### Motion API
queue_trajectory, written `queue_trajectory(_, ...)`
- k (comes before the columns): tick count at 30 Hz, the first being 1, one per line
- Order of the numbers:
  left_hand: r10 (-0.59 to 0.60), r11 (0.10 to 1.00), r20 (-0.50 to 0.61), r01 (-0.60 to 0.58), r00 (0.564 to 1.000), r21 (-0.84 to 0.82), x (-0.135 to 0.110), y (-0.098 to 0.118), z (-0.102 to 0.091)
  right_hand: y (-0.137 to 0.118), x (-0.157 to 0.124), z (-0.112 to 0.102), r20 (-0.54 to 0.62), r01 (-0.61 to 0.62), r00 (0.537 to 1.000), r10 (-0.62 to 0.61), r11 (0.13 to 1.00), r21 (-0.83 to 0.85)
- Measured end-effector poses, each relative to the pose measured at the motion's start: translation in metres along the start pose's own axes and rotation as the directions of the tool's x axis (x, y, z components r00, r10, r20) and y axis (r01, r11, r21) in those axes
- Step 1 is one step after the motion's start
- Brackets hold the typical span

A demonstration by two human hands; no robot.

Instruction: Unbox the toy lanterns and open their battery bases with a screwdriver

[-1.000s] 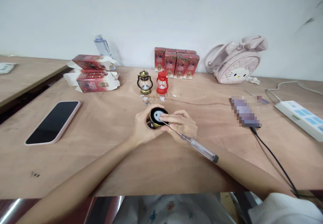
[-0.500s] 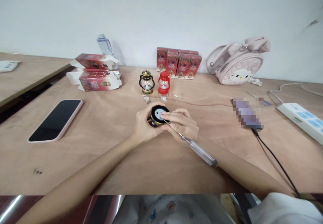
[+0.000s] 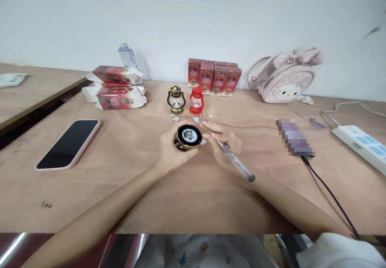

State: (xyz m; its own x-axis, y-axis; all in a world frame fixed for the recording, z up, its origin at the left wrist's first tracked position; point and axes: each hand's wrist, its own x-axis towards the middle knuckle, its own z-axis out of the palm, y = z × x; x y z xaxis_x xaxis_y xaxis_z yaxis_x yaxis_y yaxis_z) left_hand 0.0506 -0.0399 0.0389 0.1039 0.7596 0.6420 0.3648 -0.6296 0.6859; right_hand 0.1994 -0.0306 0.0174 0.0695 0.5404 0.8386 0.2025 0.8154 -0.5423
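Note:
My left hand (image 3: 171, 151) is wrapped round a small dark lantern (image 3: 180, 144), tipped so its black base faces up towards me. In the white middle of that base, a small compartment (image 3: 189, 135) lies uncovered, with metallic parts inside that are too small to name. Just right of the lantern, my right hand (image 3: 226, 143) grips a clear-handled screwdriver (image 3: 237, 163), its tip pointing up and left, apart from the base. A small pale piece (image 3: 204, 141) shows by the right fingers, perhaps a cover. Beyond the hands stand a bronze lantern (image 3: 176, 100) and a red lantern (image 3: 196, 101).
Small metal and white bits (image 3: 196, 119) lie before the standing lanterns. Red boxes (image 3: 221, 79) stand at the wall, opened boxes (image 3: 117, 95) left of them. A phone (image 3: 69, 144) lies left; a pink bag (image 3: 285, 79), cabled phone (image 3: 294, 136) and power strip (image 3: 362, 141) are right.
My right hand and the screwdriver have drawn away to the right from the lantern's base. The compartment, closed over in white before, now shows metallic parts. My left hand has hardly moved.

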Motion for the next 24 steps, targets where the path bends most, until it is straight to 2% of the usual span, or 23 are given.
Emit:
queue_trajectory(3, -0.004, 1.000, -0.008, 0.004, 1.000, 0.015, -0.001, -0.002, 0.001, 0.002, 0.003, -0.002, -0.068, -0.096, 0.993, 0.099, 0.994, 0.052)
queue_trajectory(5, -0.005, 1.000, -0.019, 0.005, 1.000, 0.019, -0.001, -0.003, 0.002, 0.009, 0.007, -0.014, -0.049, -0.238, 0.970, 0.238, 0.971, 0.014)
queue_trajectory(7, -0.010, 1.000, -0.029, 0.011, 1.000, 0.021, 0.000, -0.004, 0.002, 0.020, 0.010, -0.033, 0.010, -0.379, 0.924, 0.383, 0.918, -0.119)
queue_trajectory(9, -0.010, 1.000, -0.032, 0.011, 0.999, 0.023, 0.001, -0.005, 0.002, 0.033, 0.013, -0.056, 0.061, -0.437, 0.873, 0.484, 0.832, -0.342)
queue_trajectory(11, 0.003, 1.000, -0.038, -0.001, 0.999, 0.031, 0.001, -0.008, 0.001, 0.041, 0.014, -0.080, 0.072, -0.395, 0.837, 0.542, 0.691, -0.605)
queue_trajectory(13, 0.003, 0.998, -0.051, 0.000, 0.999, 0.055, 0.001, -0.011, 0.000, 0.042, 0.014, -0.101, 0.064, -0.291, 0.814, 0.577, 0.502, -0.815)
queue_trajectory(15, -0.016, 0.995, -0.069, 0.022, 0.998, 0.095, 0.001, -0.016, -0.001, 0.036, 0.014, -0.119, 0.110, -0.130, 0.786, 0.608, 0.338, -0.932)
queue_trajectory(16, -0.020, 0.993, -0.082, 0.030, 0.996, 0.114, 0.001, -0.018, -0.001, 0.033, 0.013, -0.126, 0.152, -0.044, 0.763, 0.628, 0.285, -0.958)
queue_trajectory(18, -0.006, 0.991, -0.090, 0.018, 0.996, 0.136, 0.001, -0.022, -0.002, 0.027, 0.010, -0.138, 0.243, 0.100, 0.709, 0.662, 0.247, -0.964)
queue_trajectory(20, 0.039, 0.990, -0.062, -0.030, 0.997, 0.139, 0.002, -0.024, -0.002, 0.023, 0.006, -0.145, 0.298, 0.171, 0.674, 0.676, 0.250, -0.953)
queue_trajectory(22, 0.092, 0.987, 0.005, -0.092, 0.996, 0.135, 0.003, -0.025, -0.003, 0.020, 0.004, -0.145, 0.310, 0.186, 0.677, 0.668, 0.252, -0.950)
queue_trajectory(24, 0.129, 0.982, 0.042, -0.134, 0.991, 0.134, 0.005, -0.025, -0.003, 0.016, 0.004, -0.137, 0.266, 0.152, 0.706, 0.657, 0.226, -0.962)
